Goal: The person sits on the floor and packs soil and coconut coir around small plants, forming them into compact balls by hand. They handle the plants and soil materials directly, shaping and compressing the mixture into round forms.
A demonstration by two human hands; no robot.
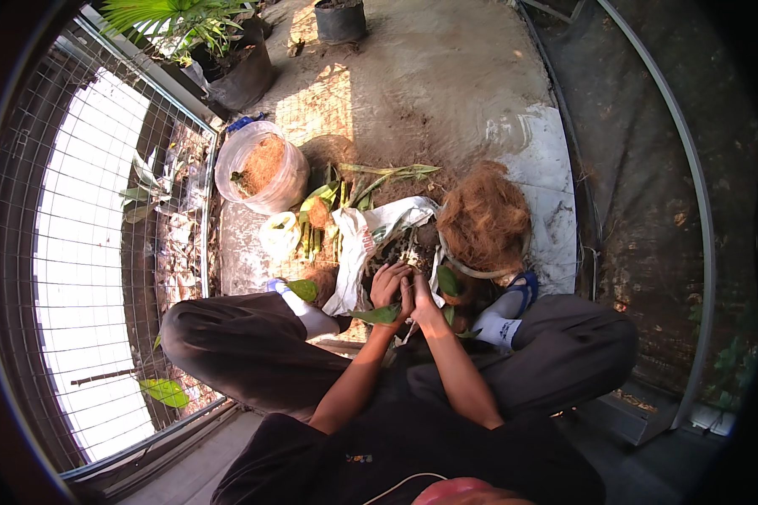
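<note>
- Left hand (388, 284) and right hand (420, 300) meet over the white sack (354, 257); wrists close together, probably to work one small spot from both sides.
- Fingers of left hand close together, bent in toward the right; right fingers partly hidden. Cannot tell if anything is pinched between them.
- Sack lies open on the floor (446, 93), between the feet, well in from the floor's left edge; dark soil (403, 252) shows on it. Likely spread there to keep loose bits together.
- Green leaf (377, 315) overlaps the left wrist; another leaf (447, 280) sits just beside the right hand. What supports them is unclear.
- Basin (483, 274) of brown fibre (484, 215) stands right of the sack, toward the floor's right edge, seemingly for easy right-hand reach.
- Clear tub (291, 189), also with fibre inside, sits near the floor's left edge by the wire mesh (84, 210); opening faces up, so contents look easy to get at.
- Long leaves (387, 177) lie loose beyond the sack, between tub and basin, presumably out of the hands' way.
</note>
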